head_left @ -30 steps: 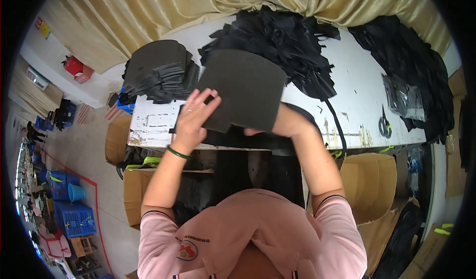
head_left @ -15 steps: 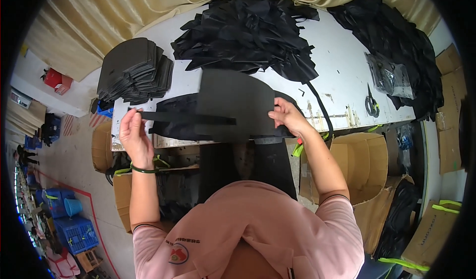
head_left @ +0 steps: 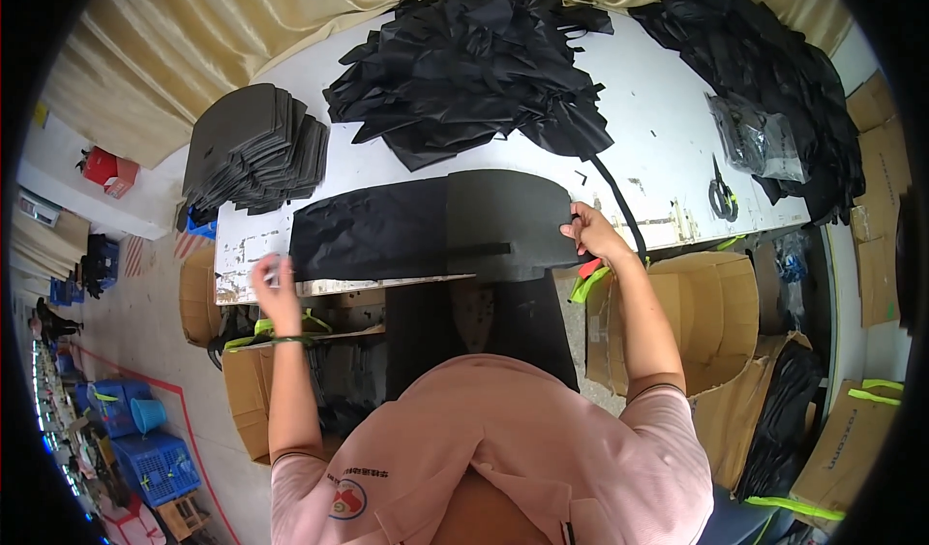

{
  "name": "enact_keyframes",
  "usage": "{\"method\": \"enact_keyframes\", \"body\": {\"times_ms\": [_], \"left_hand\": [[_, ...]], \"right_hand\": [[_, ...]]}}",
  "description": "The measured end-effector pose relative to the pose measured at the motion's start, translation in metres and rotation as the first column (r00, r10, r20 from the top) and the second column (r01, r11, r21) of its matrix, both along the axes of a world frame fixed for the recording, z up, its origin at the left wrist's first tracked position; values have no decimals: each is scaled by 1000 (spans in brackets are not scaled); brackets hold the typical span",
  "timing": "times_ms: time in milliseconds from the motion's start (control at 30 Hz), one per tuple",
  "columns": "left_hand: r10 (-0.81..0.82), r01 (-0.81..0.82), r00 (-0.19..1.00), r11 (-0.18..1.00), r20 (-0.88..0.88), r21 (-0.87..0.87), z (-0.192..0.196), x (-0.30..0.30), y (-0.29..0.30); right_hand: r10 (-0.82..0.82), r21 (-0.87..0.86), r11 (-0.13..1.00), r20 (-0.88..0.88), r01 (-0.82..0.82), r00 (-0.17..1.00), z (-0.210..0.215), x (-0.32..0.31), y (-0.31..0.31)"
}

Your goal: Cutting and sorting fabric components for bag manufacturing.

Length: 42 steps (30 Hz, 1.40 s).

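A dark grey foam panel [head_left: 503, 218] with a rounded far corner lies flat at the table's front edge, overlapping a flat black fabric piece [head_left: 368, 230] on its left. My right hand [head_left: 592, 235] grips the panel's right edge. My left hand [head_left: 276, 288] is curled at the front edge of the white table [head_left: 658, 129], just left of the fabric's near corner. Something small and pale shows at its fingertips, and I cannot tell what it holds. A thin black strap [head_left: 619, 211] runs past my right hand.
A stack of grey panels [head_left: 252, 148] stands at the table's left end. Black fabric heaps [head_left: 474, 61] [head_left: 774, 71] fill the back. Scissors [head_left: 721, 196] and a clear bag [head_left: 755, 143] lie at the right. Cardboard boxes [head_left: 721, 303] stand under the table, and blue crates [head_left: 145, 448] sit on the floor at the left.
The panel and black fabric have come down flat onto the table. My left hand slid left and back off the fabric to the table's front edge; my right hand stays on the panel's right edge.
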<state>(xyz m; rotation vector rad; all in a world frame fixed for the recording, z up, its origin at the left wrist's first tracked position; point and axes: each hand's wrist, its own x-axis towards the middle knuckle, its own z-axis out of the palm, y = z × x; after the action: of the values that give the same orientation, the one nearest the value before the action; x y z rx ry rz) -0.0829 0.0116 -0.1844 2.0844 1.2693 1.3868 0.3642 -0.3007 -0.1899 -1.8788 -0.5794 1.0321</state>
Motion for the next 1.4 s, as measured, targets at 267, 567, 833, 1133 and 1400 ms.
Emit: {"method": "enact_keyframes", "body": {"times_ms": [267, 567, 833, 1133, 1400], "left_hand": [[116, 708, 543, -596, 831, -380, 0, 152, -185], [538, 931, 364, -230, 760, -283, -30, 213, -194], [458, 888, 459, -247, 761, -387, -37, 213, -196], [262, 700, 635, -593, 727, -397, -19, 200, -184], [-962, 723, 69, 230, -264, -651, 28, 181, -156]], "right_hand": [[-41, 129, 988, -285, 80, 958, 12, -4, -2], [-36, 138, 989, -174, 60, 984, 9, -17, -8], [-57, 78, 995, 32, 54, 998, 14, -26, -8], [-49, 22, 999, 152, 46, 987, 17, -22, -5], [79, -206, 974, 701, 96, 709, 36, -1, 20]]}}
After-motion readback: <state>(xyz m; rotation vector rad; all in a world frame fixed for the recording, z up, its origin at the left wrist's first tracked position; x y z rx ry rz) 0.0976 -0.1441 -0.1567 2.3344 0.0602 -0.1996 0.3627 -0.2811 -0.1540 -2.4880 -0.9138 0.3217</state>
